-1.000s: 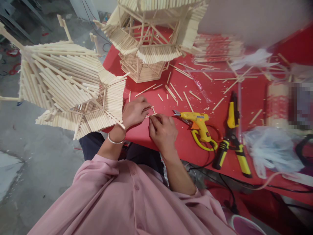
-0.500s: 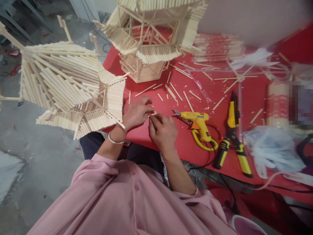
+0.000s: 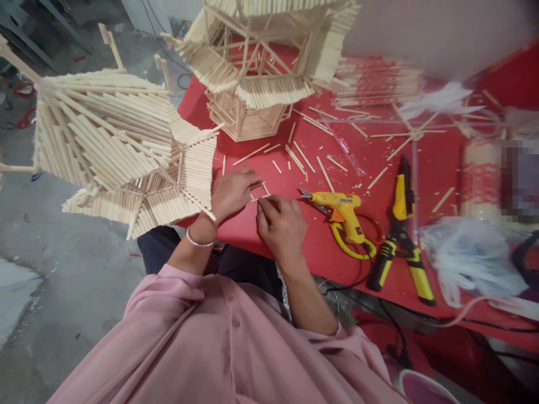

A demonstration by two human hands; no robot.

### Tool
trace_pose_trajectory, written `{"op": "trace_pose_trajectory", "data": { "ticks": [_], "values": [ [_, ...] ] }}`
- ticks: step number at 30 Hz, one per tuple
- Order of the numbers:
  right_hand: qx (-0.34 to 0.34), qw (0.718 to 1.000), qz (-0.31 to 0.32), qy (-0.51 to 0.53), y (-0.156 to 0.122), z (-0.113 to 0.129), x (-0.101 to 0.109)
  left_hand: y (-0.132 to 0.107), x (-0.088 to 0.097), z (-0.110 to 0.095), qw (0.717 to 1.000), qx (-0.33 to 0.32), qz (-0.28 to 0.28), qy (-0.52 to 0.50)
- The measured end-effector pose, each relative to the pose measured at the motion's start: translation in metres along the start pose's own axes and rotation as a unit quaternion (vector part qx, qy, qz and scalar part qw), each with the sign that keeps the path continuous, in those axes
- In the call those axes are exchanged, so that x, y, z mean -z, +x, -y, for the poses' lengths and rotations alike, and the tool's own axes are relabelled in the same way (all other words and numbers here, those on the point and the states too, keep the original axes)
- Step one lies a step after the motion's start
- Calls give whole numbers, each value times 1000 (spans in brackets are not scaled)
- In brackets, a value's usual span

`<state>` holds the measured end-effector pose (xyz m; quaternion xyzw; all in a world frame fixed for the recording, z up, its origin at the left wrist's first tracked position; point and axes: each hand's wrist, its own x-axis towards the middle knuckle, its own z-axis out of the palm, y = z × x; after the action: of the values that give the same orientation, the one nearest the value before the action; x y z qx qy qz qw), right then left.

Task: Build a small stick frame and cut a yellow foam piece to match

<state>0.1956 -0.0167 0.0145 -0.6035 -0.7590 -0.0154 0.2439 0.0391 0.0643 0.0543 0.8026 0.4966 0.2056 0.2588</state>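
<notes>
Head view: right hand [image 3: 281, 224] pinches the frame [image 3: 266, 189] at its near edge, over the table [image 3: 236, 227]; whether the left hand [image 3: 233, 193] grips (tips partly hidden) I can't tell. Probably aligning; next calls for steadiness.

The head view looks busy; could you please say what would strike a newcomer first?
The large stick structure at left and the stick tower at top centre would probably stand out first. Then comes the yellow glue gun beside the right hand, which holds a small stick frame.
</notes>
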Motion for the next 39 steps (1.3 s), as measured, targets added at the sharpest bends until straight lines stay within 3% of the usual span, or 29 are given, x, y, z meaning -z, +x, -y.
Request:
{"op": "trace_pose_trajectory", "data": {
  "ticks": [14,22,30,34,39],
  "values": [
    [-5,1000,10,6,1,1,2,-1,3,4,999,13,0,-40],
    [7,1000,-16,10,2,1,2,0,-5,9,998,-18,-37,-39],
    [34,997,-45,62,-6,-6,10,-39,-23,-1,991,-1,-135,-2],
    [33,996,-42,73,-12,-9,12,-55,-32,0,990,23,-132,39],
    [36,994,-57,87,-12,-7,11,-54,-34,1,989,76,-119,51]
  ]
}}
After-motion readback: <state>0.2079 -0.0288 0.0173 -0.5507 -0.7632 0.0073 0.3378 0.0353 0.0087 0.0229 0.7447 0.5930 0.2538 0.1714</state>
